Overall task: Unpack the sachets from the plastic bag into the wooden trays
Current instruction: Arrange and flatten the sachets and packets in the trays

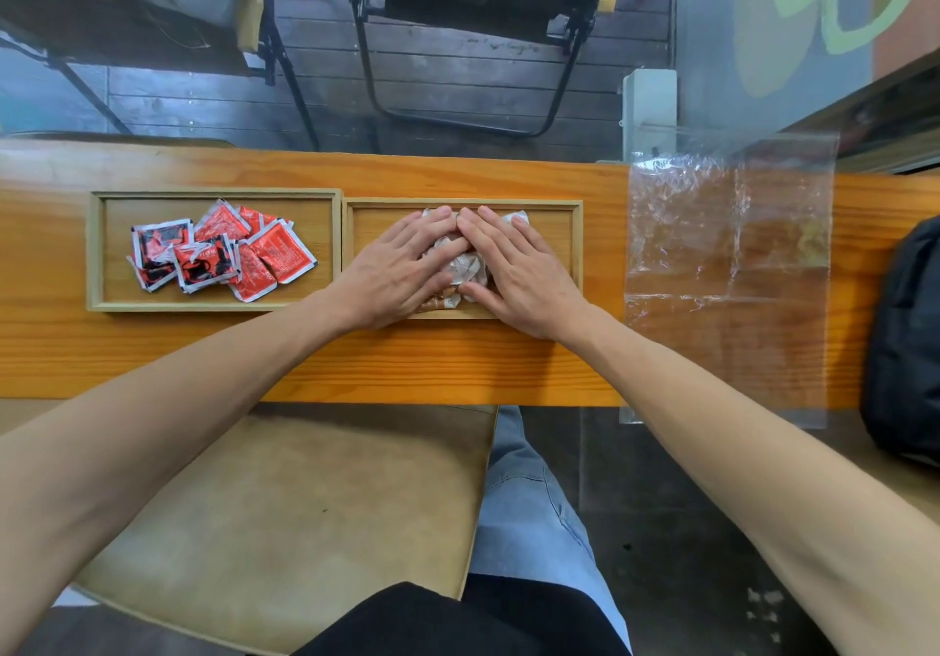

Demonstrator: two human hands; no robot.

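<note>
Head view is looking down on a wooden table [315, 365]. Both hands are lying flat, fingers straight, side by side on a pile of pale sachets [465, 269] in the right tray [569, 248]: left hand [402, 274], right hand [519, 274], hiding most of the pile. Red sachets [224, 251] are filling the left tray [96, 248]. Well to the right, the plastic bag [732, 258] is lying flat, a black bag [905, 340] sitting beside it.
</note>
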